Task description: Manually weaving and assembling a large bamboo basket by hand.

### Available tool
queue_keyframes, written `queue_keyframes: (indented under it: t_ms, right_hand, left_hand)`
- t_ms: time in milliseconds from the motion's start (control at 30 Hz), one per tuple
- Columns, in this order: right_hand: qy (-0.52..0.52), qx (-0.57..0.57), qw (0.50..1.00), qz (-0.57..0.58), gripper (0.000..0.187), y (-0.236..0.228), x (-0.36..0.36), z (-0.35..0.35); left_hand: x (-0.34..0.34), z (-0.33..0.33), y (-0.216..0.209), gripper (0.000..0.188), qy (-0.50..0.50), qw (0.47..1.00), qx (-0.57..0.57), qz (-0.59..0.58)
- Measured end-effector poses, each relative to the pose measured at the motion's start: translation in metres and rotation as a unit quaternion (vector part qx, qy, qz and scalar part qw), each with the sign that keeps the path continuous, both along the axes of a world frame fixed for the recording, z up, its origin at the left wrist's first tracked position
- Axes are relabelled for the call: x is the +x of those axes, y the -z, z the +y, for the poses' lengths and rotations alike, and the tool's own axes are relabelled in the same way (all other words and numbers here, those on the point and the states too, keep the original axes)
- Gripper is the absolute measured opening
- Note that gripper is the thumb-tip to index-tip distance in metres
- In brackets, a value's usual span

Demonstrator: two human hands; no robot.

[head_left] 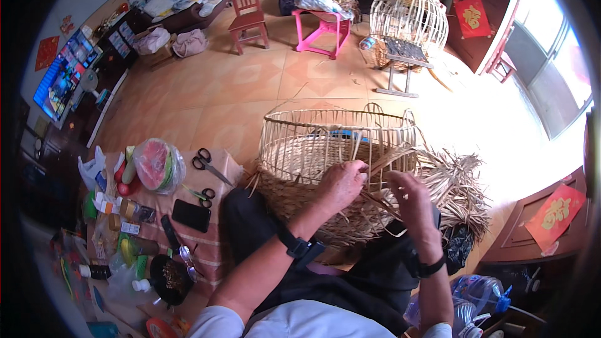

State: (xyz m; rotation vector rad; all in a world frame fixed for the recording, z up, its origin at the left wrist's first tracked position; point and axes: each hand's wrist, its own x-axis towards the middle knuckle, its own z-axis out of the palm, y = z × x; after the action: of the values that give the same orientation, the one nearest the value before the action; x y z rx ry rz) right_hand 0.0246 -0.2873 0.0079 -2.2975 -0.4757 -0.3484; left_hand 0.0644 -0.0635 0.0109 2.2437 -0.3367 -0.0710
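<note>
A half-woven basket (294, 156) stands before my knees, its lower wall covered in dried-leaf weave and its upper ribs bare up to a hoop rim. My left hand (343, 184) is at the near right of the wall, thumb and fingers pinched by the ribs on a dried leaf strand (387, 159). Just to its right, my right hand (410, 197) has its fingers bent in beside the same side of the basket; what lies between them is hidden. A thick bundle of dried leaf strands (462, 194) spreads against the basket's right side.
On the cloth-covered table (216, 247) at left lie scissors (210, 166), a phone (191, 215), wrapped watermelon (156, 164) and several bottles. Plastic jugs (479, 294) stand at lower right. Ahead are a red chair (246, 17), a pink stool (322, 31) and a person behind another basket frame (410, 15).
</note>
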Motion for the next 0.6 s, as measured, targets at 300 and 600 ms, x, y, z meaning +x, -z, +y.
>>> queue_keyframes:
  t_ms: [300, 600]
  right_hand:
    - [-0.013, -0.191, 0.976, -0.100, 0.054, -0.021, 0.002, 0.030]
    - [-0.012, -0.237, 0.966, -0.102, 0.038, -0.016, 0.001, 0.031]
  left_hand:
    - [0.004, 0.000, 0.000, 0.023, -0.009, 1.000, 0.016, -0.009]
    - [0.004, -0.005, -0.003, 0.021, -0.014, 0.998, 0.060, 0.019]
